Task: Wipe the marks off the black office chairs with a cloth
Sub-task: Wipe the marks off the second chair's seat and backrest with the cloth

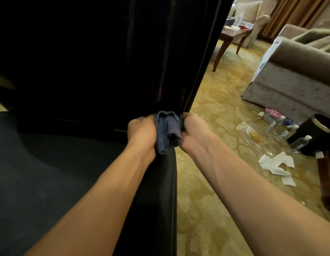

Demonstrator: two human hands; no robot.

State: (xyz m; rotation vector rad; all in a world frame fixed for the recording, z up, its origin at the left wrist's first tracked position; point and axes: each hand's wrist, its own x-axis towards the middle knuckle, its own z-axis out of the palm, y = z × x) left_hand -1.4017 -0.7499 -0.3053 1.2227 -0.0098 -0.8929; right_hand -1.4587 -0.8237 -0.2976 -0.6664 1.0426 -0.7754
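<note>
While both your left hand (142, 130) and right hand (194, 130) gripped the bunched cloth (167, 132) against the black chair (105, 61) where back met seat, faint streaks above remained unwiped.

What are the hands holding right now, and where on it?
Both hands grip a bunched blue cloth: left hand on its left side, right hand on its right, at the chair's edge.

Off to the right of the grip, a grey sofa (297, 74) is sitting on the patterned gold carpet (219, 100), with water bottles (282, 126), crumpled white paper (276, 163) and a black bin (319, 133) lying around in front. Further back, a wooden side table (232, 36) and an armchair (252, 17) are standing.
</note>
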